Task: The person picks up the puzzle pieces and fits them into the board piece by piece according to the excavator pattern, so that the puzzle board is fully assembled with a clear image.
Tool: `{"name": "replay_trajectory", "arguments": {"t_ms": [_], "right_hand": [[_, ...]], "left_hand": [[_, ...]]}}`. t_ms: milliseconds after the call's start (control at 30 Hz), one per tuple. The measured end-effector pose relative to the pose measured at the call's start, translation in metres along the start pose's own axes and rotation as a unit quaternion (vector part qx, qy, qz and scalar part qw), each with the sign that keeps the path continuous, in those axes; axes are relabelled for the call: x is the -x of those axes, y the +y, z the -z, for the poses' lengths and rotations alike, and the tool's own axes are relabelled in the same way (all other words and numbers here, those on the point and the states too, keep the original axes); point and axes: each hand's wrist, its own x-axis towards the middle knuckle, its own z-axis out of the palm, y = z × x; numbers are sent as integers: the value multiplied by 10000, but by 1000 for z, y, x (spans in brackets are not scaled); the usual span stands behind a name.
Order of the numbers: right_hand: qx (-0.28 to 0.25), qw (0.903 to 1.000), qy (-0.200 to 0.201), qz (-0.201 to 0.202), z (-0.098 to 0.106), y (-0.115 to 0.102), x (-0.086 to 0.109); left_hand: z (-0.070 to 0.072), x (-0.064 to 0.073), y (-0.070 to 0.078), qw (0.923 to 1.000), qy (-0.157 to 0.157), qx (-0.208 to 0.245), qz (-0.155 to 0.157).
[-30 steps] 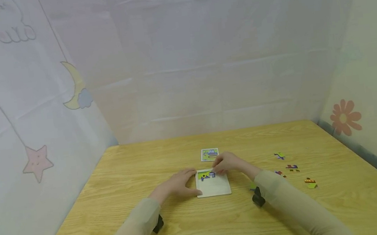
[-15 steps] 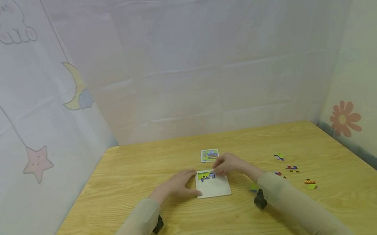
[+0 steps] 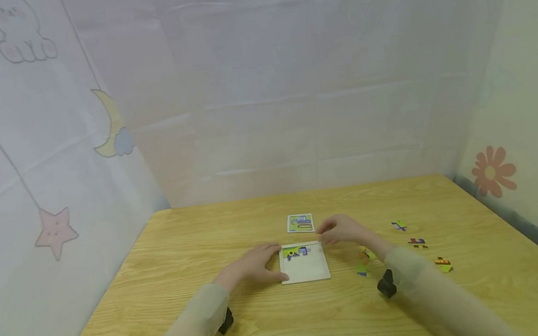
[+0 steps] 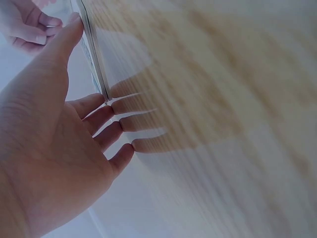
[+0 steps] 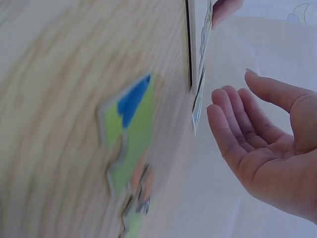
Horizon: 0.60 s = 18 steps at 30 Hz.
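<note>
A white puzzle tray (image 3: 305, 269) lies flat on the wooden table. In its far left corner sit a few joined jigsaw pieces (image 3: 292, 253), green and purple. My left hand (image 3: 255, 266) rests along the tray's left side, thumb at the near corner and fingertips by the far corner; the left wrist view shows these fingers nearly straight against the tray's edge (image 4: 94, 57). Just beyond the far right corner hovers my right hand (image 3: 343, 229), fingers loosely bent. The right wrist view shows the thumb apart from the fingers and nothing between them.
A small picture card (image 3: 300, 223) lies behind the tray. Loose jigsaw pieces are scattered to the right, including green ones (image 3: 363, 270) near the right forearm, a red one (image 3: 416, 242) and an orange one (image 3: 442, 261). Cloth-covered walls (image 3: 319, 128) surround the table.
My right hand has moved right, off the tray's far right corner, uncovering more of the joined pieces and some loose ones by the forearm. My left hand stays in place.
</note>
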Motion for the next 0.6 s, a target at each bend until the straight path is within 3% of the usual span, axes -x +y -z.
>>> {"name": "replay_trajectory", "arguments": {"t_ms": [600], "right_hand": [[361, 9979, 481, 238, 56, 20, 30]], "left_hand": [[-2, 0, 1, 9999, -39, -24, 128]]}}
